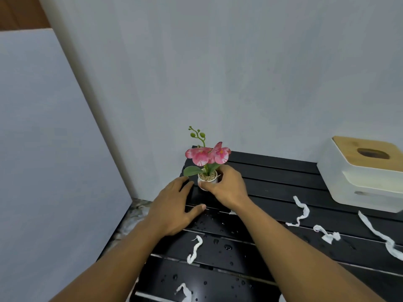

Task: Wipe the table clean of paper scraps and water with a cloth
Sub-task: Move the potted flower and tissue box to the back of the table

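A black slatted table carries several twisted white paper scraps, one near my left forearm, others to the right. Water drops bead on the slats near the table's front. A small white pot with pink artificial flowers stands at the table's far left corner. My right hand wraps around the pot. My left hand lies flat on the table's left edge, fingers spread, holding nothing. No cloth is in view.
A white tissue box with a wooden lid sits at the far right of the table. A grey wall runs behind, and a large pale panel leans at the left. Mottled floor shows beside the table's left edge.
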